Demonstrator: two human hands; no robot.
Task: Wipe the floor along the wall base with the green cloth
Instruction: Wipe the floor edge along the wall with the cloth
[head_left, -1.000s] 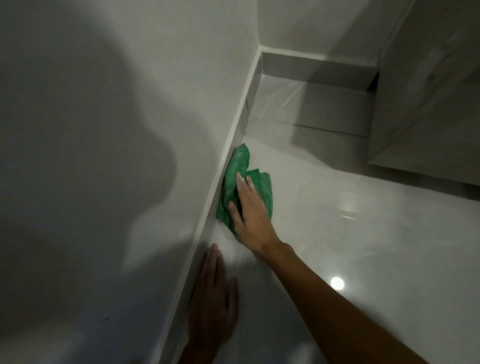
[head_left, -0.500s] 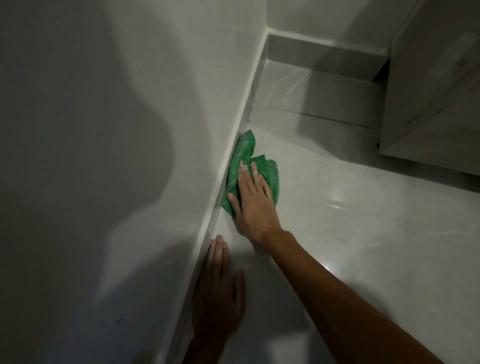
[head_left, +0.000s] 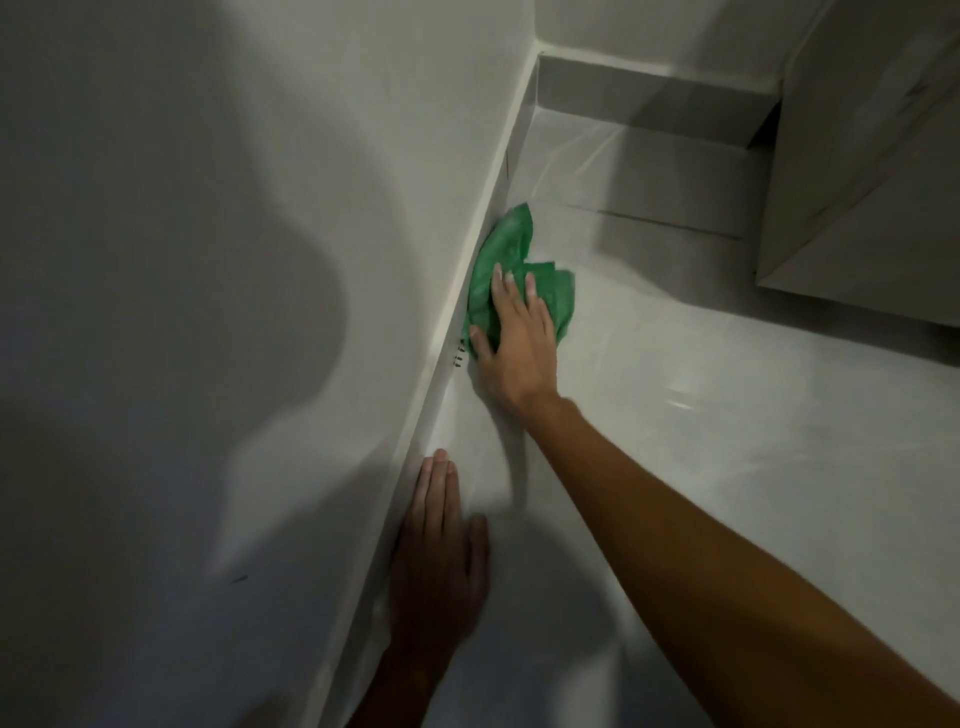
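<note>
A crumpled green cloth (head_left: 506, 249) lies on the pale glossy floor (head_left: 727, 467), pushed against the white skirting (head_left: 457, 332) at the foot of the left wall. My right hand (head_left: 514, 348) lies flat on the cloth's near half with fingers spread, pressing it down; the arm reaches in from the lower right. My left hand (head_left: 441, 551) rests palm down on the bare floor beside the skirting, nearer to me, fingers together and holding nothing. It sits in shadow.
The wall (head_left: 208, 260) fills the left side. The skirting runs to a corner at the far end, where a low grey ledge (head_left: 649, 98) crosses. A cabinet (head_left: 872, 182) stands at the right. A small dark mark (head_left: 460, 358) sits on the skirting by my thumb.
My right hand has slid the cloth further along the skirting towards the far corner. My left hand has shifted forward a little on the floor.
</note>
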